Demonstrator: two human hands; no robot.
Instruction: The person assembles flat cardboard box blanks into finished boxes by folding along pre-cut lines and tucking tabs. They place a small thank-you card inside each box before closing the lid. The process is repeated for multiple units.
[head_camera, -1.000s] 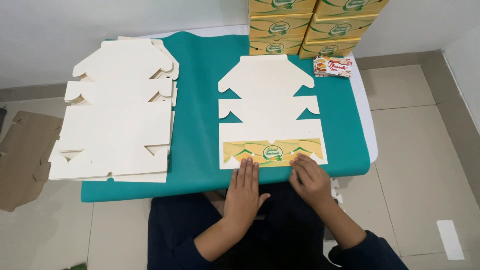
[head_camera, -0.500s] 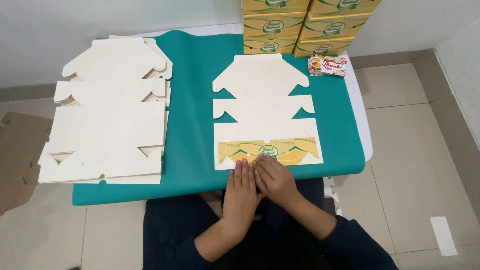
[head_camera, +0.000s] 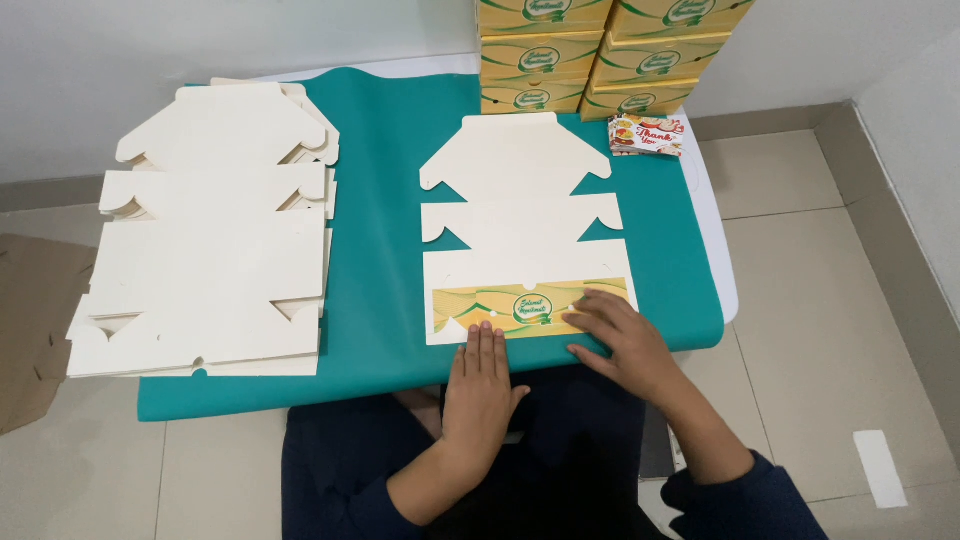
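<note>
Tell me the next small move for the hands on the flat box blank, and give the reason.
Probably slide the right hand along the folded printed flap to press its crease down. That flap already lies turned over the near edge of the flat box blank, the right fingers rest on it, and the left hand steadies the edge at the teal mat.

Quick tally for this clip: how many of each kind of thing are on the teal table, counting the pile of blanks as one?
Flat box blank under the hands: 1
Stack of flat blanks: 1
Assembled yellow boxes, as far as the frame shows: 6
Small printed card: 1
Total: 9
</note>
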